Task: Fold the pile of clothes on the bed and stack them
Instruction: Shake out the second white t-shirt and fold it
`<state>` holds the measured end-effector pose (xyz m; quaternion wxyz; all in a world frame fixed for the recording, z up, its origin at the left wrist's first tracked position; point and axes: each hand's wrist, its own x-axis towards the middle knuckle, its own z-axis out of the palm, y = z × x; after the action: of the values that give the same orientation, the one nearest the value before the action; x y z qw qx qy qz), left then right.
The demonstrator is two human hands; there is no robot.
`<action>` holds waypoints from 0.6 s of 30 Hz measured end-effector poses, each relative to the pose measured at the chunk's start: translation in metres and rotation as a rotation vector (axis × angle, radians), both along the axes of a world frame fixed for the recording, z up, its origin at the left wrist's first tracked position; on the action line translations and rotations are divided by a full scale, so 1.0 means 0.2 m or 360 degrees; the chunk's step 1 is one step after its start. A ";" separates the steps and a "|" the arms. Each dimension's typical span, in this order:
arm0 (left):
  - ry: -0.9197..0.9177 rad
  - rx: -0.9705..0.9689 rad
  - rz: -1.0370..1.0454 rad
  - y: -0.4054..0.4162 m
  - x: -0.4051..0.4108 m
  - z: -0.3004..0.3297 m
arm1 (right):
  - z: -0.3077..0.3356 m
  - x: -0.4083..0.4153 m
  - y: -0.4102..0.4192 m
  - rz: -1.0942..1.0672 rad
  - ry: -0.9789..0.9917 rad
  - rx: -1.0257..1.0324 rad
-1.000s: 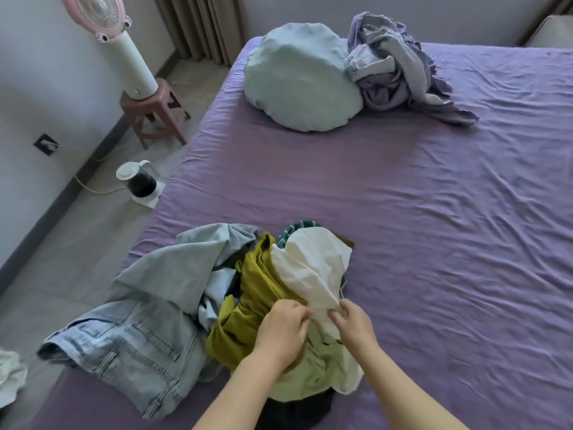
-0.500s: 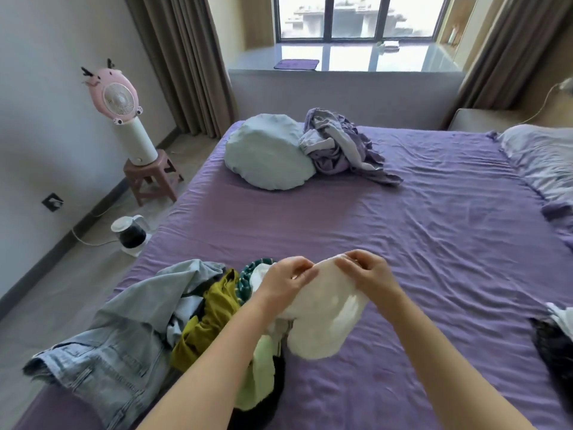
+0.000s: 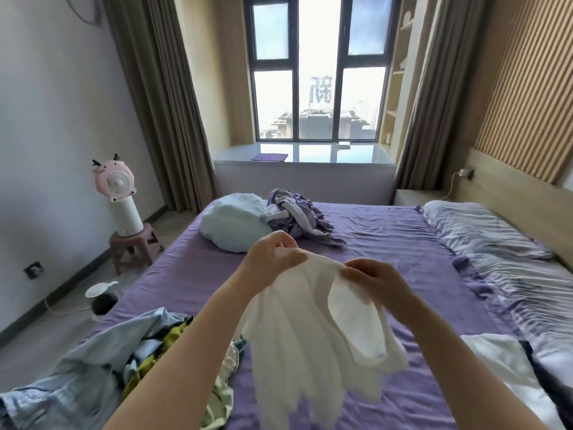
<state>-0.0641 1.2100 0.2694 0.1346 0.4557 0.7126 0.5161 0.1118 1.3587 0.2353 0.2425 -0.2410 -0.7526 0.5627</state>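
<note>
White cotton garment (image 3: 310, 330) is hanging above the purple-sheeted bed (image 3: 387, 243); we are pinching its top edge with our left hand (image 3: 273, 259) and right hand (image 3: 372, 279), beside the crumpled clothes pile (image 3: 124, 367).

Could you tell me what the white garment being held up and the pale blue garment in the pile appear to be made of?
White garment: thin, soft cloth, probably a light cotton knit; matte, it drapes limply from both hands and light passes through its edges.
Pale blue garment: looks like washed denim; faded blue, with thick folds that hold their shape. The weave is too blurred to confirm.
</note>
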 end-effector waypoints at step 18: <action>0.0162 0.0010 -0.0072 -0.04 0.53 0.27 | 0.37 0.37 -0.16 0.0069 0.0069 0.0352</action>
<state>0.0420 1.2012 0.3232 0.1085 0.4977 0.7065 0.4914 0.1859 1.3262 0.3085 0.2717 -0.1842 -0.8097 0.4864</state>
